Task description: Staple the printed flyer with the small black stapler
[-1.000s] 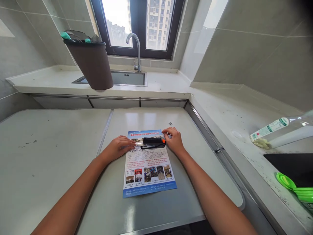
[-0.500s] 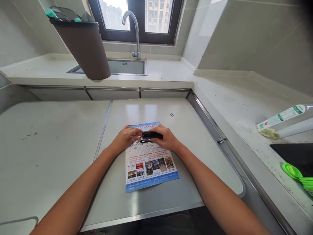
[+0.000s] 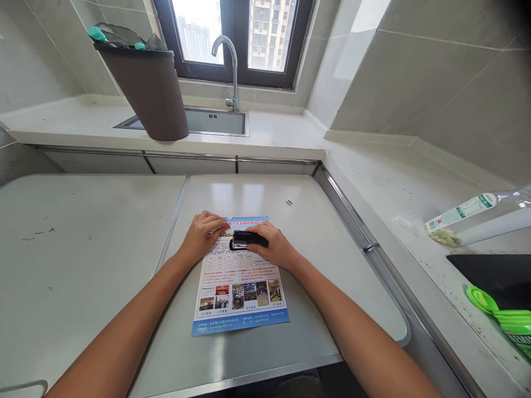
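Observation:
A printed flyer (image 3: 240, 298) with blue bands and small photos lies on the white folding table. My right hand (image 3: 274, 243) is closed around a black stapler (image 3: 249, 239), which rests over the upper part of the flyer with its front end pointing left. At the flyer's upper left edge is my left hand (image 3: 202, 235). Its fingers are curled together on the paper there, a little apart from the stapler's front; the thumb is partly hidden. Two short metallic strips, probably staples (image 3: 289, 203), lie on the table beyond my right hand.
A brown bin (image 3: 145, 91) stands on the back counter beside the sink (image 3: 215, 122) and faucet (image 3: 235, 66). Along the right counter are a clear bottle (image 3: 468, 215), a black flat item (image 3: 493, 279) and green utensils (image 3: 498, 309). A seam divides the table (image 3: 103, 265).
My left hand has left the stapler's front and shifted to the flyer's left edge. The flyer has turned slightly, its lower end swinging left. My right hand and the stapler moved slightly left.

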